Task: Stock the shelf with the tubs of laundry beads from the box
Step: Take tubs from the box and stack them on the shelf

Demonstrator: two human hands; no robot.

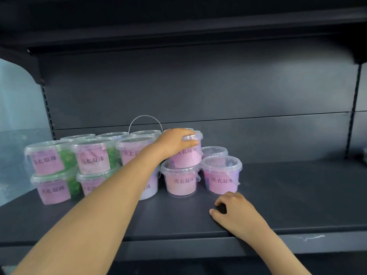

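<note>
At the left of the dark shelf (297,195), pink-labelled tubs with green beads (47,157) stand stacked two high. Further right, the left hand (174,141) grips the top of a pink tub (187,158). Its fingers curl over the clear lid and its thumb (189,143) lies across the front, just under the rim. This tub sits on a lower tub (181,181). Just beside the pair stands a single tub (221,177). In front of that one, the right hand (236,211) rests on the shelf, fingers loosely curled, holding nothing.
</note>
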